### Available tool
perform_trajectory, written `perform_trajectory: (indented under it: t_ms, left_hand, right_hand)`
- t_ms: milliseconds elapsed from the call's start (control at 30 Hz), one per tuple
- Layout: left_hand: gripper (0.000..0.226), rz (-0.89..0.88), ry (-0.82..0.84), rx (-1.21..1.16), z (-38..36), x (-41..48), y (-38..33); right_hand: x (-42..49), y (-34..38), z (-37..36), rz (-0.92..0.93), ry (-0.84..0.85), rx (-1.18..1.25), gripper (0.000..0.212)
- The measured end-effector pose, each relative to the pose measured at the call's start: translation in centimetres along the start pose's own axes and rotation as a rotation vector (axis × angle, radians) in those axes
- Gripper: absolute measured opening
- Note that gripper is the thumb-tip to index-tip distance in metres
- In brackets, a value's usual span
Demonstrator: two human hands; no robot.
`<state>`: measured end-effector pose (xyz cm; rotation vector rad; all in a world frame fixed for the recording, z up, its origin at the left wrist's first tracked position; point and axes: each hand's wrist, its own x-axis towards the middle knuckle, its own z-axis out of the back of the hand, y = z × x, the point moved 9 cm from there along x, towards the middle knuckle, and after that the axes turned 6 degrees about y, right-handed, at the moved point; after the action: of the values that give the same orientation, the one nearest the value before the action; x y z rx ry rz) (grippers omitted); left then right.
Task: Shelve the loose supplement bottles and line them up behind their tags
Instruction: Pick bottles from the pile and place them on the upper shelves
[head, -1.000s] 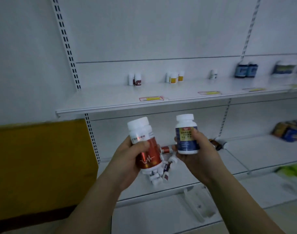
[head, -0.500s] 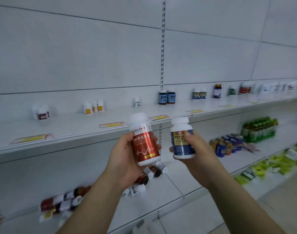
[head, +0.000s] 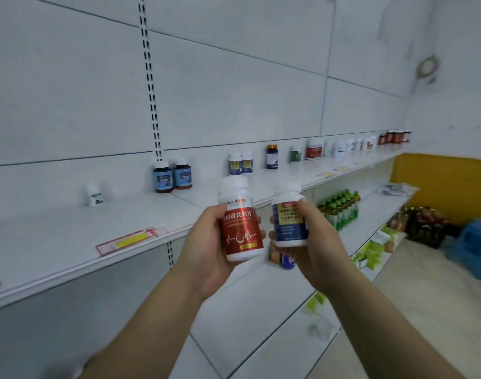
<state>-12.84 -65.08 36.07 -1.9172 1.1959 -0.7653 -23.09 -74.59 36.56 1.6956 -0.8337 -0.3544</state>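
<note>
Status: mid-task, neither held bottle is shelved yet. The upper shelf (head: 70, 236) is thinly stocked. There's a price tag (head: 130, 239) at the front edge, a small white bottle (head: 94, 196) further back, and a dark pair (head: 172, 176) upright by the back panel.

Left hand (head: 206, 250): grip wrapped round the red bottle (head: 240, 228), upright, in the air in front of the shelf edge. The blue-yellow pair (head: 240, 164) on the shelf looks like a label match for the blue bottle (head: 288, 217).

Right hand (head: 318, 242): grip closed on that blue bottle, thumb across the label, upright, just beside the red one. The red-label jar (head: 314, 150) further right is the probable red match.

Left to do: place both, align behind tags.

Vs 0.5 s ago: same grips and same bottles. The view has swung right, the loose pile on the lower shelf is out of frame, and the yellow wall (head: 438, 187) is now in.
</note>
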Motion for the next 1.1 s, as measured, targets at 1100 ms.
perform_trajectory:
  t_ms: [1100]
  left_hand:
    - [0.036,-0.395,-0.481,0.218,-1.2,13.8,-2.4]
  right_hand:
    - [22.3,0.0,3.3,-0.166,0.574,0.156,0.038]
